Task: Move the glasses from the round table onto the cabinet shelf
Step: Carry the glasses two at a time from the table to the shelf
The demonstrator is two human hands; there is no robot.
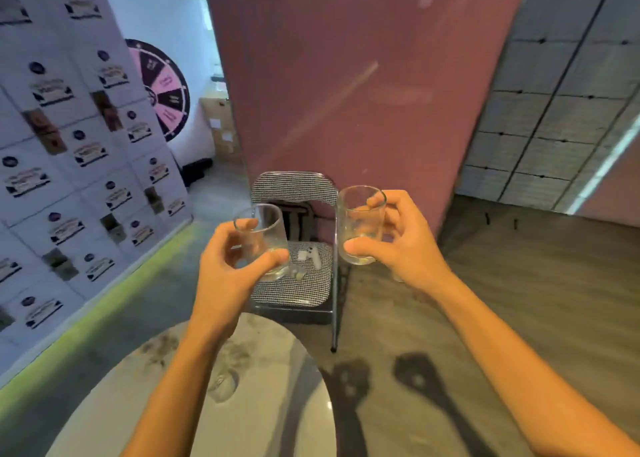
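Note:
My left hand (pixel 230 266) grips a clear, empty drinking glass (pixel 266 238), held upright and tilted slightly, in the air above the far edge of the round table (pixel 263 380). My right hand (pixel 398 238) holds a second clear glass (pixel 358 221) at about the same height, a little to the right. Both glasses are off the pale, marbled tabletop. No cabinet shelf shows in this view.
A folding chair (pixel 294 186) with a houndstooth seat stands just beyond the table, small items lying on its seat. Behind it rises a dark pink wall (pixel 363 76). Stacked printed boxes (pixel 69 179) line the left; a prize wheel (pixel 162 89) leans further back. Wood-look floor lies right.

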